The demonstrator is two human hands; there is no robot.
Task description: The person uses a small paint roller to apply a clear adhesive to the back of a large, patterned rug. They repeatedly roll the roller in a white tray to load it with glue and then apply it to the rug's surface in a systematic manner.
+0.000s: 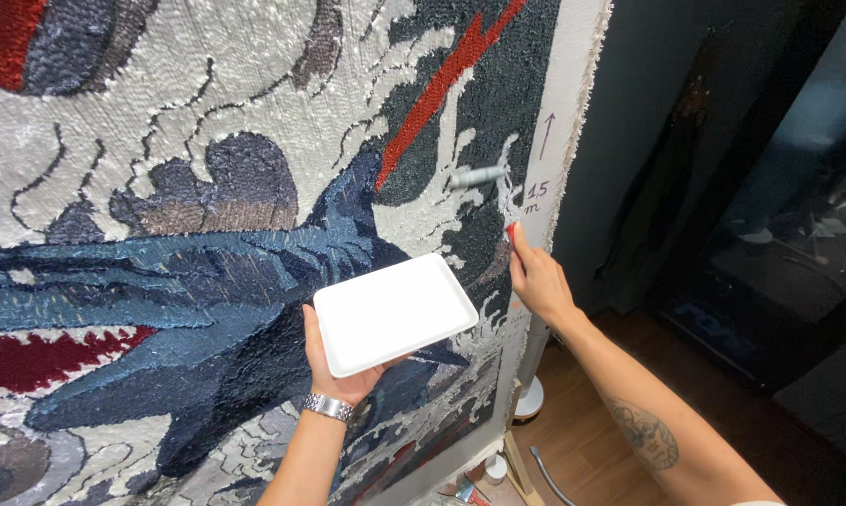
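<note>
My left hand (334, 370), with a metal watch band at the wrist, holds a white rectangular tray (395, 311) from underneath, tilted, close in front of a hanging tufted rug (207, 187). The rug shows a blue shark, white waves and a red streak. My right hand (538, 278) reaches to the rug's right edge; a red-nailed fingertip touches the pile beside the white backing cloth (564, 103), and nothing shows in this hand. A blurred grey pen-like object (474, 176) appears against the rug just above my right hand, apart from it.
The rug hangs upright on a frame, and its white border carries handwritten marks. Right of it are dark curtains and a dark glass surface (779, 234). Below lie a wooden floor (582, 440), a white round base (530, 398) and a wooden frame foot.
</note>
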